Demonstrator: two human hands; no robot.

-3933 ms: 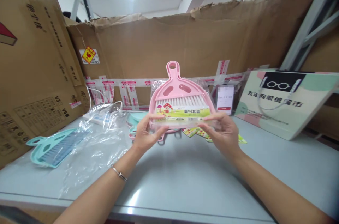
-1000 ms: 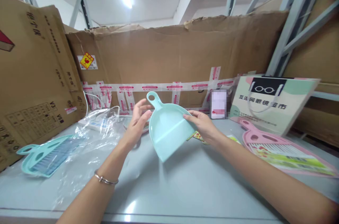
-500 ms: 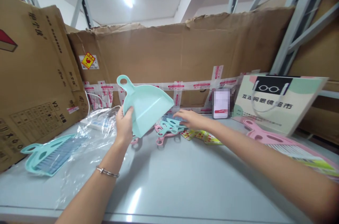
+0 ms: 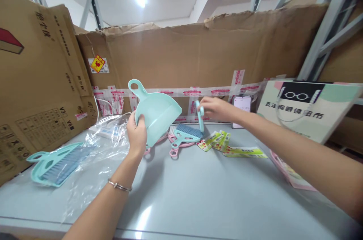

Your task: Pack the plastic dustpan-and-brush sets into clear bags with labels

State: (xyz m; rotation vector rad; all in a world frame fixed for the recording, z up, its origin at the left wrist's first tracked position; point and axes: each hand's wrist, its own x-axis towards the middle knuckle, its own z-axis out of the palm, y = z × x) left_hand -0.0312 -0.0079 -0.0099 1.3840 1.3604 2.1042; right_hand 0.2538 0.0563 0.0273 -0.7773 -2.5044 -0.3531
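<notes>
My left hand (image 4: 136,131) grips a mint-green dustpan (image 4: 159,113) near its handle side, tilted above the table with its hollow facing me. To the right, my right hand (image 4: 214,107) is closed on a mint-green brush (image 4: 200,117), raised just over the table; its bristles are hard to make out. Below it lies another mint brush (image 4: 187,132) with blue bristles, resting on pink pieces (image 4: 174,152). At the far left a mint dustpan with a brush (image 4: 55,164) lies partly under clear plastic.
Yellow-green printed cards (image 4: 221,141) lie right of the brushes. A phone (image 4: 241,106) leans at the back beside a paper bag (image 4: 300,107). A pink set (image 4: 283,170) sits partly behind my right forearm. Cardboard (image 4: 170,58) walls the back; crumpled clear plastic (image 4: 96,172) covers the left.
My right hand has lifted a mint brush up from the pile. The dustpan in my left hand has turned slightly. The view has shifted a little.
</notes>
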